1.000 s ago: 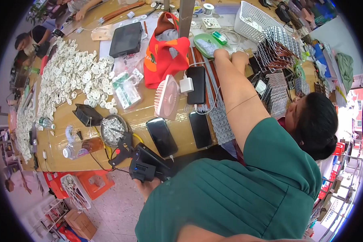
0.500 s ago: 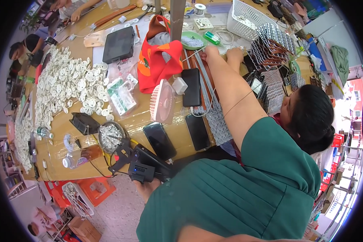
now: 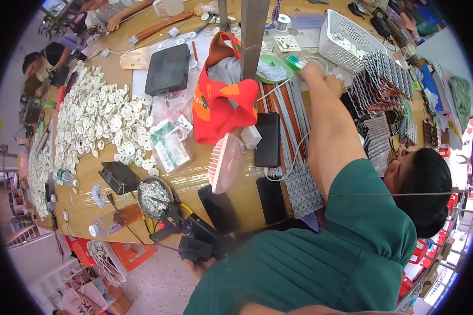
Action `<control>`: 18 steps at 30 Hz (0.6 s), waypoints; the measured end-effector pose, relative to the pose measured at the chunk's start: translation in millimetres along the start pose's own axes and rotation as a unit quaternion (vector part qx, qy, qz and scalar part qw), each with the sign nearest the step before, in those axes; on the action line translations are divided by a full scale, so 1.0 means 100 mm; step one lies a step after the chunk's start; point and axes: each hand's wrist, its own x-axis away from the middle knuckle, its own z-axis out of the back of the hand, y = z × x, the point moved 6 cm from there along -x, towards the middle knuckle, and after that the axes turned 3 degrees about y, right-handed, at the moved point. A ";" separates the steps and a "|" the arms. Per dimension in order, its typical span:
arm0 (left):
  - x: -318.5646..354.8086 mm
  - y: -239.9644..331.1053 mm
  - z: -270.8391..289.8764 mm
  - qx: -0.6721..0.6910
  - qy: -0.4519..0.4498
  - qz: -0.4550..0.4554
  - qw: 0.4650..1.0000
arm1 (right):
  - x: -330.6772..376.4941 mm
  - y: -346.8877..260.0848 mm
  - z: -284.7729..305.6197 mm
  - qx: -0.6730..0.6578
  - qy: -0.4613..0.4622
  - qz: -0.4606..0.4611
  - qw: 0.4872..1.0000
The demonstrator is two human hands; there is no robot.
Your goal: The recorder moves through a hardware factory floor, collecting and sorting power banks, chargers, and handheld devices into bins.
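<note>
Right hand point(image 3: 312, 71) out at one o'clock, far across the brown worktable point(image 3: 189, 173), bare arm at full stretch from a green sleeve! It's right beside the little green-and-white packet point(image 3: 295, 63); whether the fingers are apart or clamped on it, I can't tell, they're too small and turned away. The packet sits at the edge of a light-green plate point(image 3: 273, 82) of thin white pieces. Just clockwise of it, another hand point(image 3: 332, 83) shows past the forearm, partly covered, and I can't say whose.

Down at seven o'clock, the left hand point(image 3: 198, 266) is up against a black boxy device point(image 3: 196, 249), its fingers mostly hidden, so the grip can't be read.

At twelve, a red cloth bag point(image 3: 226, 126) slumps, and mid-view stands a pink fan point(image 3: 227, 160). A dark phone point(image 3: 268, 140) lies clockwise of the bag, near the strips. Over at ten, a great heap of white discs point(image 3: 102, 118)! At eight, a metal bowl point(image 3: 166, 190) holds silvery bits. Between one and two, a white perforated basket point(image 3: 333, 52), and at three o'clock, a dark-haired co-worker point(image 3: 423, 191) faces the table.
</note>
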 end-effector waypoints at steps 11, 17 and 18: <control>-0.20 -0.08 -0.07 0.042 -0.094 -0.031 0.994 | -0.20 -0.86 0.61 -0.126 0.021 0.195 0.972; -0.19 -0.12 0.09 -0.004 0.011 -0.010 1.000 | -0.44 -0.88 0.07 -0.444 0.032 0.205 0.872; -0.19 -0.11 0.03 0.003 -0.004 -0.012 1.000 | -0.49 -0.77 0.13 -0.344 0.124 0.189 0.911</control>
